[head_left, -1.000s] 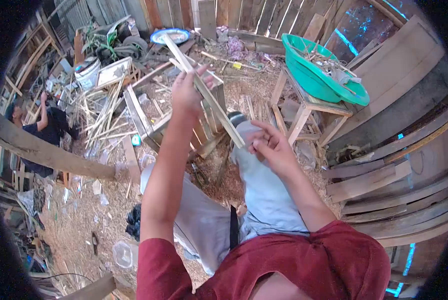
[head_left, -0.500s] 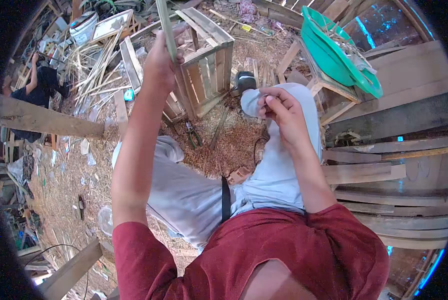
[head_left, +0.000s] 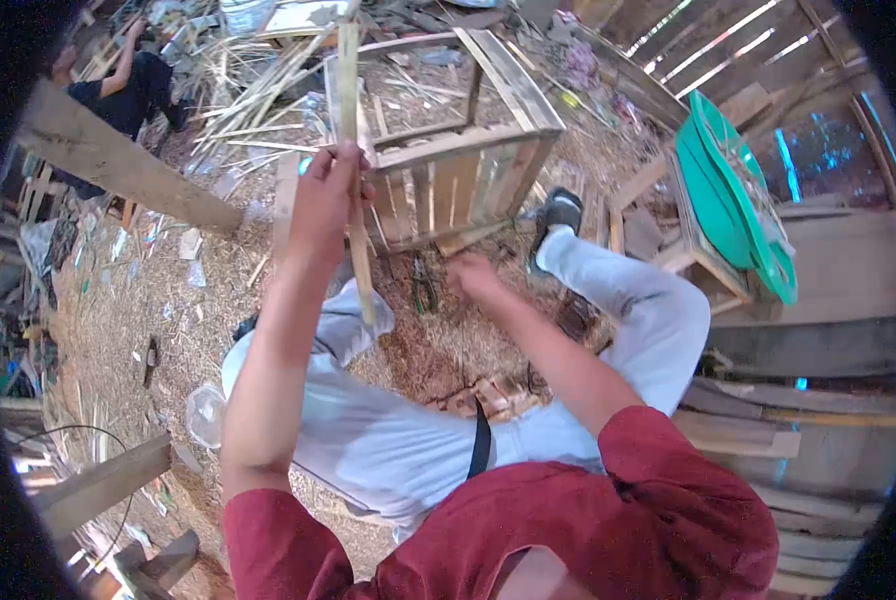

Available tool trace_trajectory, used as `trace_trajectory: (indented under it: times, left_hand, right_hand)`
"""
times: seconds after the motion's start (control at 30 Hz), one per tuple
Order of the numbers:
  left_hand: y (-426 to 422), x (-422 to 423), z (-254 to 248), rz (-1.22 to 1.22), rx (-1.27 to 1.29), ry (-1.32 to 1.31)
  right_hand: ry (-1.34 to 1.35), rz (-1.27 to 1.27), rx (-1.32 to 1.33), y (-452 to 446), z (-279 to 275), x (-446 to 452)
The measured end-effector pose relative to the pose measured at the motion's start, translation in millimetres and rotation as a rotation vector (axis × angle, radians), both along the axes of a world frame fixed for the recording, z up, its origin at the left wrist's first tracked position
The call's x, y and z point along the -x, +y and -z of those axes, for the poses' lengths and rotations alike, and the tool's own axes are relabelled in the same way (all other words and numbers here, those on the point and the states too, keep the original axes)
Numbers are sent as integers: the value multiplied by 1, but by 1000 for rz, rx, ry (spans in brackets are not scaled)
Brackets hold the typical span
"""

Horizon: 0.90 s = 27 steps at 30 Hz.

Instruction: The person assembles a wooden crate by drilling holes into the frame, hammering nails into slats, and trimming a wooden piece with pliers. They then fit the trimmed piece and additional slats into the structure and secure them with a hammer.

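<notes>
Because the left hand (head_left: 336, 185) grips the wooden strip (head_left: 348, 90) near its middle, fingers clamped around it, both ends seem balanced, left of the frame's centre; near centre, the right hand (head_left: 476, 279) is beside the pliers (head_left: 423, 276), its blurred fingers impossible to judge.

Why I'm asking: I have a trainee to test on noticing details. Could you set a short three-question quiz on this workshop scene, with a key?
1. Which hand holds the wooden strip?
2. True or false: the green basin rests on a wooden stand.
3. Complete: the tool on the floor near the right hand is a pair of ____.

Key:
1. The left hand.
2. True.
3. Pliers.
</notes>
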<state>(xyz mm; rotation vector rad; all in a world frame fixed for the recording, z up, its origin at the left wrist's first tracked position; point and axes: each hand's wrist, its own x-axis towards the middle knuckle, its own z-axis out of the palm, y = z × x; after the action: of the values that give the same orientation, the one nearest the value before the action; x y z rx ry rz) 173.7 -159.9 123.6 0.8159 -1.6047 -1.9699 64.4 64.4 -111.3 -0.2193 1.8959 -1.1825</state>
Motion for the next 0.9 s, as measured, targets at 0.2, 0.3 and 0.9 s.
trace_trajectory:
  times: [0.2,0.3,0.9]
  left_hand:
    - [-1,-12,11,10,-65,11]
    - [-10,-20,29,41,-68,23]
    - [-32,-17,39,247,-393,-72]
  right_hand:
    - [610,-459,-220,11,207,-32]
    - [375,-771,-491,-23,162,-39]
    - [341,-432,-613,-72,201,-47]
